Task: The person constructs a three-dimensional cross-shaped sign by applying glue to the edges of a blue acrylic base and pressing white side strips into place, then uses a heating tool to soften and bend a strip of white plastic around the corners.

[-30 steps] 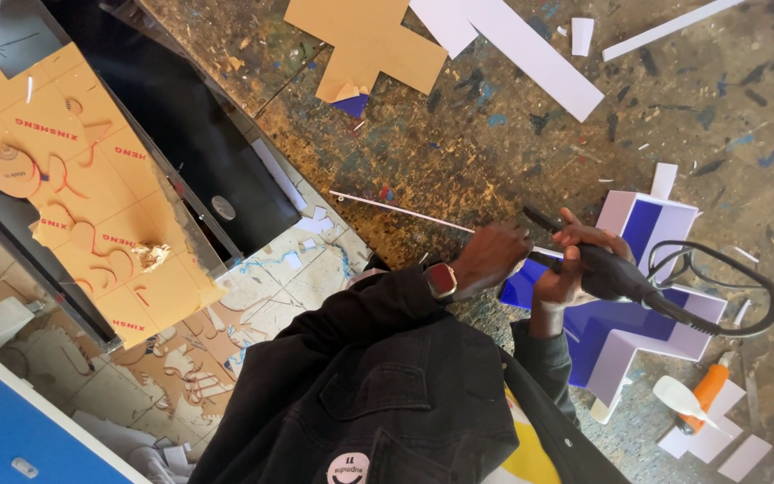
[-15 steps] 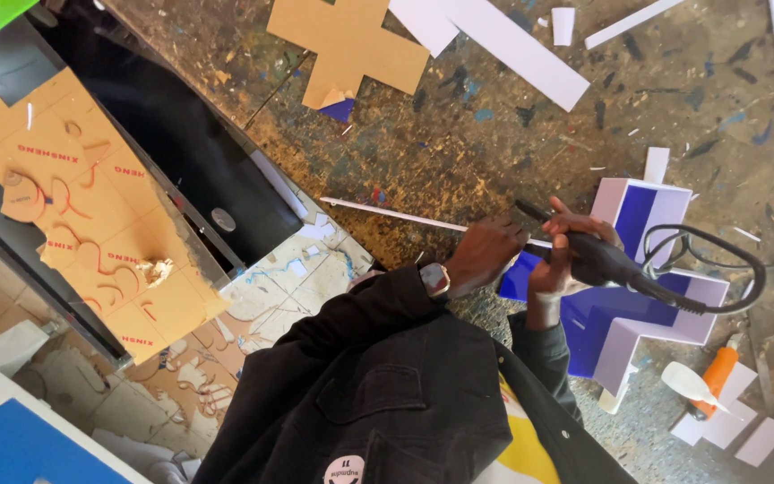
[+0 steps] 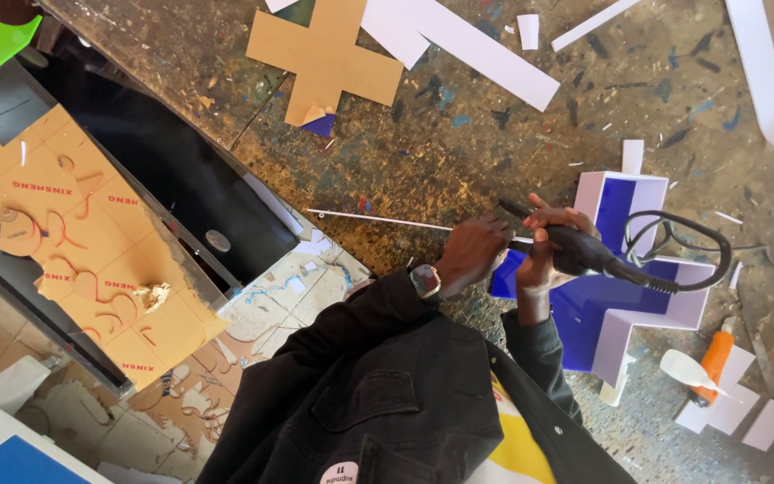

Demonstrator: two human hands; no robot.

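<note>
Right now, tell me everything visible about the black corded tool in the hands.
The black tool is a slim, dark handpiece, plastic by its look, lying roughly level above the blue-and-white cross-shaped piece. A thin dark tip juts from its end towards the upper left. The right hand wraps round its body; the left hand is at the tip end, though contact there is unclear. From its rear a ribbed sleeve leads into a black cord that loops over the cross.
</note>
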